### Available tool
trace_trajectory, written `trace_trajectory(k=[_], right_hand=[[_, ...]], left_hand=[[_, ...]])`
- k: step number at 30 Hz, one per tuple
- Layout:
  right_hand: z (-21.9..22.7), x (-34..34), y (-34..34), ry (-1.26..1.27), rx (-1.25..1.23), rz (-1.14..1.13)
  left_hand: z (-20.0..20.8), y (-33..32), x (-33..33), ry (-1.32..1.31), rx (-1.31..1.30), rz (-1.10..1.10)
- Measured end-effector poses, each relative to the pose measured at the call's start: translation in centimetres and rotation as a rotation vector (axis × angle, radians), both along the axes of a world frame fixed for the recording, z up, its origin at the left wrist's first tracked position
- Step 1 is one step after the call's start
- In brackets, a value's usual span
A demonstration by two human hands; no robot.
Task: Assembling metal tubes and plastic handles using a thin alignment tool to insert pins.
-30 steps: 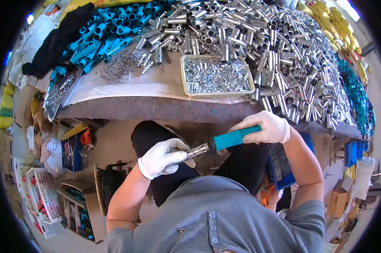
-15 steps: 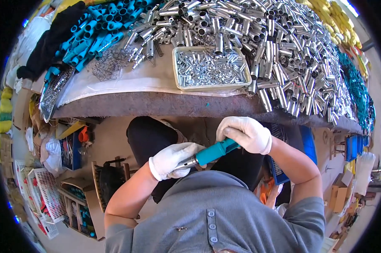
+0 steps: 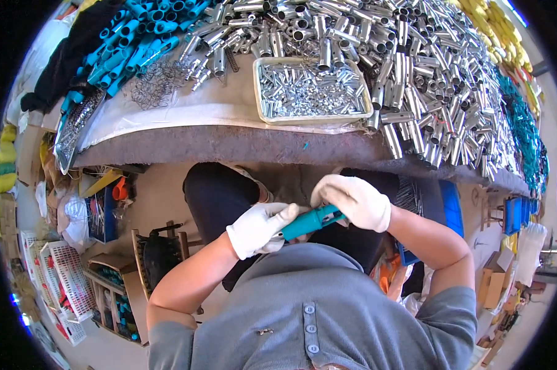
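Observation:
A teal plastic tube-shaped handle (image 3: 304, 224) slants across my lap, its slotted, forked end up to the right. My gloved left hand (image 3: 259, 232) is closed around its lower end, where a bit of a shiny metal tube (image 3: 279, 236) shows; the thumb lies along the top. My gloved right hand (image 3: 356, 201) is at the forked end, fingers curled over it and bent inward. Its fingertips are hidden, so anything small pinched in them cannot be made out.
Ahead, the workbench (image 3: 223, 145) carries a tray (image 3: 370, 112) of small metal pins, a heap of metal tubes (image 3: 408, 80), teal handles (image 3: 127, 52) and loose wire springs (image 3: 155, 86). White plastic baskets (image 3: 69, 271) and an open carton (image 3: 130, 296) stand on the left; a blue crate (image 3: 451, 209) is at right.
My left hand has slid up the metal tube to the teal handle, covering most of the metal. My right hand has shifted slightly left, uncovering more of the forked end.

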State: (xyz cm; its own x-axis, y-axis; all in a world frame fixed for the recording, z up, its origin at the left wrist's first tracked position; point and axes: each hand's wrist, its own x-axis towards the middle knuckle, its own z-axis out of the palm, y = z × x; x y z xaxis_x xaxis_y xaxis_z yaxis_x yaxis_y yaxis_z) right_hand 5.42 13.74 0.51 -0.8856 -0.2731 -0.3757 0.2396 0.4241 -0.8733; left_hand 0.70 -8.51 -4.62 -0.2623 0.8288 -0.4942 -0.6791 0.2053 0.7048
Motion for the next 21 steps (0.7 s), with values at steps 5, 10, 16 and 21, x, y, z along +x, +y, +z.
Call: trace_trajectory(k=[5, 10, 16, 21], right_hand=[[-1.8, -0.1, -1.5, 0.027, -0.076, -0.116], [-2.6, -0.7, -1.7, 0.073, -0.080, -0.075], [-0.7, -4.0, -1.3, 0.459, 0.148, 0.122], [-1.3, -11.7, 1.5, 0.926, 0.570, -0.083]], left_hand=[[0.8, 0.9, 0.4, -0.098, -0.073, 0.002], [0.2, 0.5, 0.4, -0.093, 0.018, 0.015], [1.1, 0.2, -0.1, -0.082, 0.149, 0.226], [0.6, -0.5, -1.9, -0.089, 0.241, 0.446]])
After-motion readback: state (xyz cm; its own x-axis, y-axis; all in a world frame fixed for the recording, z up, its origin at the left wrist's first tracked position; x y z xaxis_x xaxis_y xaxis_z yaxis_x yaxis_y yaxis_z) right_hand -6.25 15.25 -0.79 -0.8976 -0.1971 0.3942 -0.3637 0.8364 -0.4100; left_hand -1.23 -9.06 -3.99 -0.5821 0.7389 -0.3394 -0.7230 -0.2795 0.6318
